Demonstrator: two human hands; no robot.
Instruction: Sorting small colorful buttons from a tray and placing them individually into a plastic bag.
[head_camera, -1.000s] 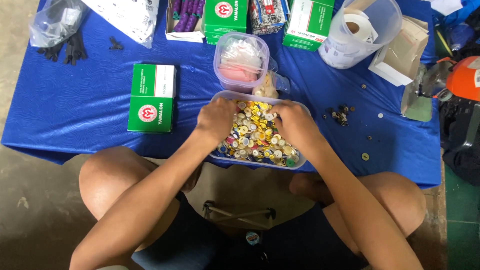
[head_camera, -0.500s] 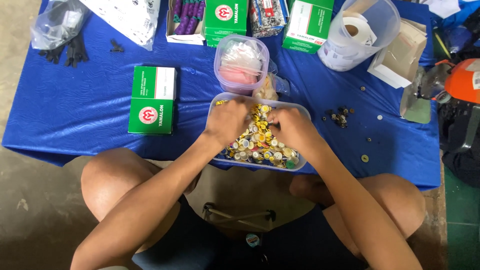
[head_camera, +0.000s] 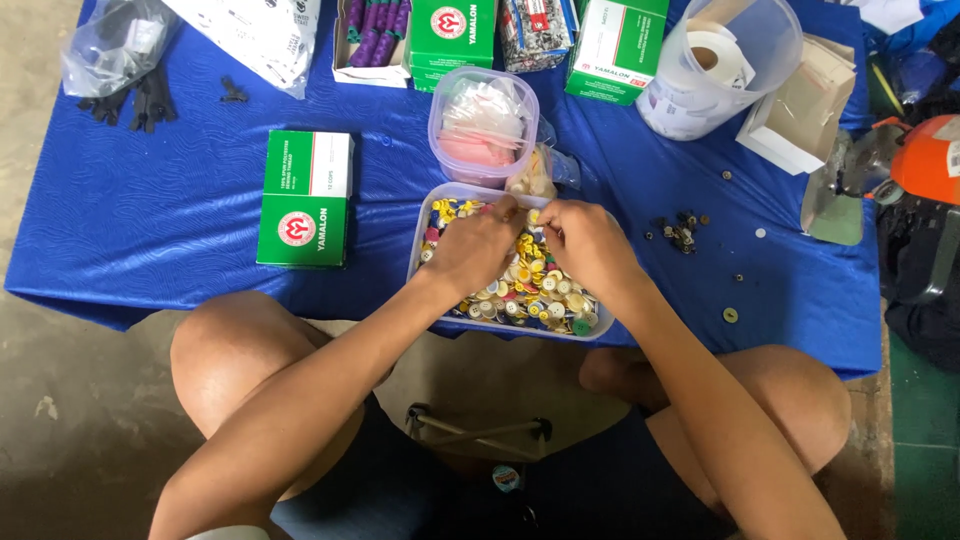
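On a low counter (head_camera: 200, 230) covered with a blue cloth, a clear rectangular plastic tub (head_camera: 428, 222) sits at the near edge, right in front of a seated person whose bare knees show below it. The tub is heaped with small round buttons (head_camera: 525, 295), mostly yellow and white with some red, blue and green. Both hands are down among the buttons. The left hand (head_camera: 478, 248) lies palm down over the middle of the heap, fingers curled toward the far rim; its grip looks closed on buttons, though what it pinches is hidden. The right hand (head_camera: 585, 245) rests just beside it, fingertips meeting those of the left near the far edge, also curled; whether it grips anything cannot be told. The tub's place at the edge seems chosen to keep the heap within easy reach of both arms.

Just behind the tub stands a round clear container (head_camera: 484, 125) holding pink and white material, with a small clear bag (head_camera: 535, 175) beside it. A green and white box (head_camera: 305, 197) lies flat to the left, well apart. To the right, a small pile of dark buttons (head_camera: 681, 230) and a few loose ones lie on the cloth. Further back are more green boxes, a clear jug holding a roll of tape (head_camera: 715, 55), and a bag of dark items (head_camera: 115, 60) at the far left.
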